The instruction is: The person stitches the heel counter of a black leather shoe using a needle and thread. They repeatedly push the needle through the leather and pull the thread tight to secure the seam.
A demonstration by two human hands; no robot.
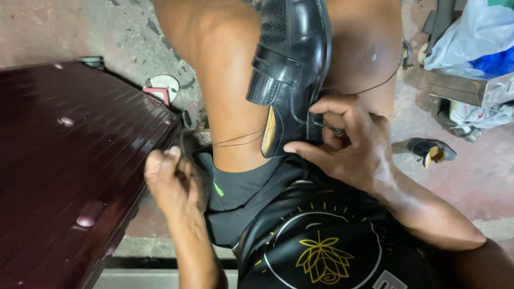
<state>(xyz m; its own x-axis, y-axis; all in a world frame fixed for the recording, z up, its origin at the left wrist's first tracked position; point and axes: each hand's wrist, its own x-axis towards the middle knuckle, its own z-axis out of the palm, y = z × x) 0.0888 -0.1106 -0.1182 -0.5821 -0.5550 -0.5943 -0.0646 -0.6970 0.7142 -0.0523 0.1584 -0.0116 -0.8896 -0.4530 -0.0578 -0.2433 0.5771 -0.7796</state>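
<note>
right hand [353, 147] grips black shoe [292, 69]; white plastic bag [471, 37] far right.

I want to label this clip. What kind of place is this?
Likely a shoe-repair spot: a black shoe clamped between the knees, thread at its sole, another shoe on the concrete floor.

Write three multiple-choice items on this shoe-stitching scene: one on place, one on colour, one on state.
1. Where is the shoe?
A. clamped between the knees
B. on the case
C. on the floor

2. What colour is the case?
A. white
B. dark maroon
C. green

3. What does the right hand hold?
A. nothing
B. a brush
C. a thin metal tool

Answers:
1 A, legs flank the shoe.
2 B, its ribbed lid is maroon.
3 C, the tool is pinched at the sole edge.
</note>
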